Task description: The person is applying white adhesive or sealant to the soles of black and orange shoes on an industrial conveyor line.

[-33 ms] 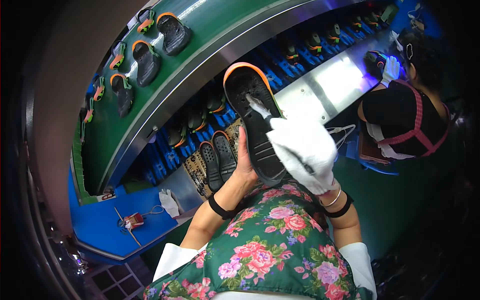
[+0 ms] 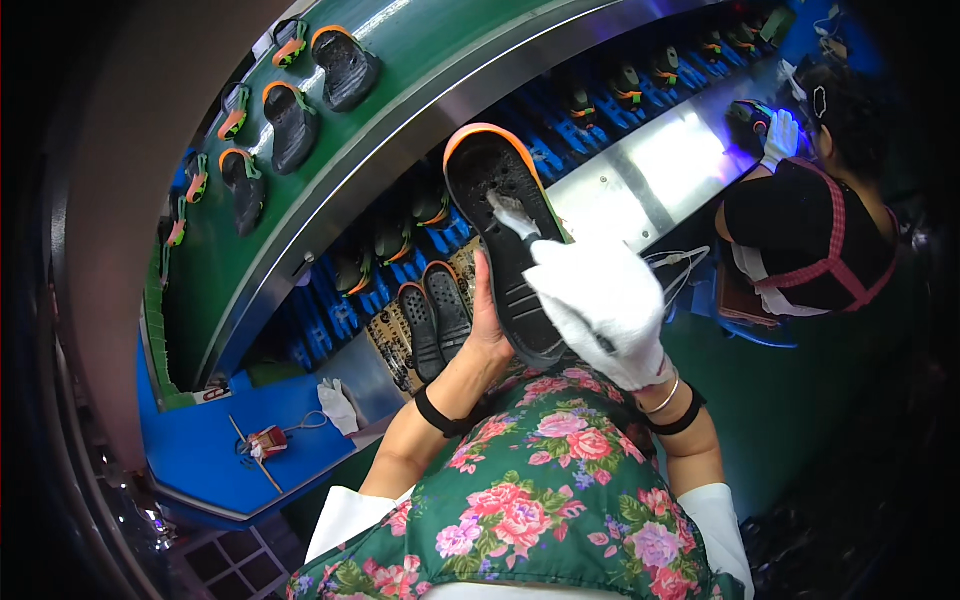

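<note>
Fingers (image 2: 484, 290) of the bare left hand (image 2: 490, 325) curl around the black sole's (image 2: 505, 230) heel; gloved right hand (image 2: 600, 310) pinches a brush (image 2: 508, 215). Sole looks light, bendy; best gripped mid-edge.

Black sole (image 2: 505, 240), orange rim; white glove (image 2: 600, 310); green conveyor (image 2: 420, 90).

The person wore a green apron with pink flowers at the frame's lower centre, white short sleeves, and black wristbands. The right hand (image 2: 605, 310) had a white glove and thin bracelets; the left hand (image 2: 487, 315) was bare.
</note>
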### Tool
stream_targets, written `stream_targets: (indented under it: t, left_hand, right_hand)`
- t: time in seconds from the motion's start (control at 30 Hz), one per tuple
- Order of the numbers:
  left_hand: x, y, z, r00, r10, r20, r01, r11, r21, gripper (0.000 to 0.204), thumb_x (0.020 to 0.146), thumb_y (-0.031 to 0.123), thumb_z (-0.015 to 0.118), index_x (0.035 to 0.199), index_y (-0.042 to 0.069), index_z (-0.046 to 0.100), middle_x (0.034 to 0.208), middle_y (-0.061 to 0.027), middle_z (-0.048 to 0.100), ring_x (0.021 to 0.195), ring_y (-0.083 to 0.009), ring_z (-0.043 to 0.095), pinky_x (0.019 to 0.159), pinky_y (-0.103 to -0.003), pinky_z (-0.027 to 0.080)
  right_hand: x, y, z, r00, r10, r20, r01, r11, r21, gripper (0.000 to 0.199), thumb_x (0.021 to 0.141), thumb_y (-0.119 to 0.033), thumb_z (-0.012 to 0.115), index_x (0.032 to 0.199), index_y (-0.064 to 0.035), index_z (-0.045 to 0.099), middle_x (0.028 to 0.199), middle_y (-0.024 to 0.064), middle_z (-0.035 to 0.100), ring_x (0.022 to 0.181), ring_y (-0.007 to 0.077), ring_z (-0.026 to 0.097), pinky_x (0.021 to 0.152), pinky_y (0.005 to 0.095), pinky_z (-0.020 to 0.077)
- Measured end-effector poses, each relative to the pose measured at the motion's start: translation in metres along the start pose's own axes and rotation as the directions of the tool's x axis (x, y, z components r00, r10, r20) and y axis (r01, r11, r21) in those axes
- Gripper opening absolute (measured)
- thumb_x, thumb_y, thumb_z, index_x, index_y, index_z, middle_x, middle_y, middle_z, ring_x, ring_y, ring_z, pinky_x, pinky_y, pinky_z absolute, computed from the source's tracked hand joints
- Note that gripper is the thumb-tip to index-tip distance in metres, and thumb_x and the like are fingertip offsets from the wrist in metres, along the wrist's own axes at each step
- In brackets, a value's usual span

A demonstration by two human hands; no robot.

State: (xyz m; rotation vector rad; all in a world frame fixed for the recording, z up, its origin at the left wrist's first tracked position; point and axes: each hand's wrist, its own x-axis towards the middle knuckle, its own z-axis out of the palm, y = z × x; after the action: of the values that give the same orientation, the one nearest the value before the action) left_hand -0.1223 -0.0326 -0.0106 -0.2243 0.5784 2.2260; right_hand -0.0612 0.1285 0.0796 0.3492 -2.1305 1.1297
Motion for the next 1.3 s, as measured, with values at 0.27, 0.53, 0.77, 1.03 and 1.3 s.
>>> stream_targets:
  t: [0.27,0.53,0.77,1.03,1.3]
  left_hand:
    - [0.014,0.008,0.025,0.969,0.067,0.238,-0.043,0.994,-0.104,0.1,0.087,0.083,0.037,0.152,0.007,0.035,0.146,-0.0147,0.049,0.131,-0.0428,0.051,0.11,-0.059,0.042]
    - [0.016,0.008,0.026,0.973,0.099,0.21,-0.074,0.99,-0.124,0.097,0.084,0.083,0.046,0.145,0.007,0.043,0.137,-0.0116,0.055,0.128,-0.0428,0.053,0.106,-0.059,0.045]
    - [0.019,0.01,0.039,0.966,0.036,0.255,0.038,0.96,-0.278,0.103,0.08,0.086,0.049,0.146,0.009,0.041,0.134,-0.0279,0.055,0.105,-0.0443,0.065,0.092,-0.059,0.054]
    - [0.026,0.019,0.019,0.941,0.034,0.337,0.054,0.967,-0.249,0.09,0.083,0.078,0.056,0.147,0.017,0.042,0.139,-0.0234,0.053,0.109,-0.0483,0.06,0.089,-0.057,0.055]
    - [0.035,0.02,0.009,0.928,0.105,0.357,-0.01,0.966,-0.258,0.1,0.083,0.082,0.05,0.145,0.004,0.042,0.13,-0.0235,0.059,0.125,-0.0403,0.056,0.09,-0.061,0.055]
  right_hand:
    - [-0.008,0.008,0.008,0.986,0.151,-0.074,-0.135,0.974,0.181,0.018,0.074,0.001,0.08,0.09,-0.0037,0.076,0.096,0.0143,0.075,0.084,0.0268,0.072,0.081,0.0374,0.0554]
    - [-0.022,0.0,0.015,0.981,0.194,-0.017,-0.177,0.927,0.329,0.022,0.072,0.002,0.08,0.092,-0.0032,0.076,0.098,0.0139,0.075,0.089,0.0262,0.072,0.078,0.0349,0.0562]
    - [-0.033,0.003,0.016,0.999,-0.026,0.034,0.021,0.992,0.128,0.028,0.076,0.001,0.076,0.103,-0.0034,0.075,0.106,0.0147,0.074,0.09,0.029,0.071,0.08,0.0386,0.0545]
    - [-0.04,0.008,0.01,0.988,0.153,-0.028,-0.143,0.963,0.227,0.024,0.077,0.0,0.077,0.1,-0.0069,0.076,0.098,0.0098,0.075,0.087,0.0263,0.071,0.077,0.0361,0.0567]
    - [-0.049,0.007,0.013,0.982,0.185,0.031,-0.182,0.896,0.404,0.016,0.074,0.001,0.081,0.087,-0.0057,0.075,0.091,0.0109,0.075,0.082,0.0244,0.072,0.074,0.0349,0.0567]
